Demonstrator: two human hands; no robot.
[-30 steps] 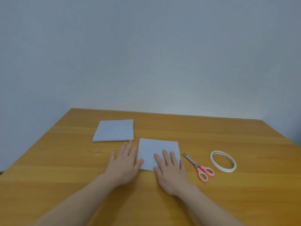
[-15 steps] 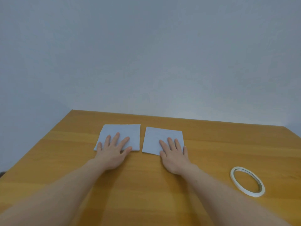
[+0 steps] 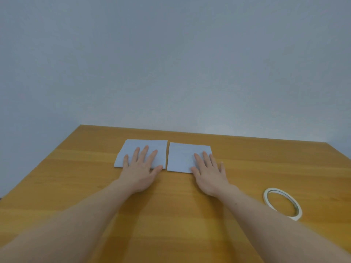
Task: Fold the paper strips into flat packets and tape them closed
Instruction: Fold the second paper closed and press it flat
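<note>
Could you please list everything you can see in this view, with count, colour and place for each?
Folded paper packets: two, pale blue-white, side by side near the table's far edge with a narrow gap between them; left packet, right packet.
Tape roll: one, whitish ring, lying flat on the table to the right, nearer the person than the packets.
Table: one, orange-brown wood, filling the lower part of the view.
Wall: plain pale blue-grey, behind the table.
Left hand: flat, fingers spread, resting on the left packet.
Right hand: flat, fingers resting on the right packet's near right corner.
Forearms: two, bare, reaching in from the bottom edge.
</note>
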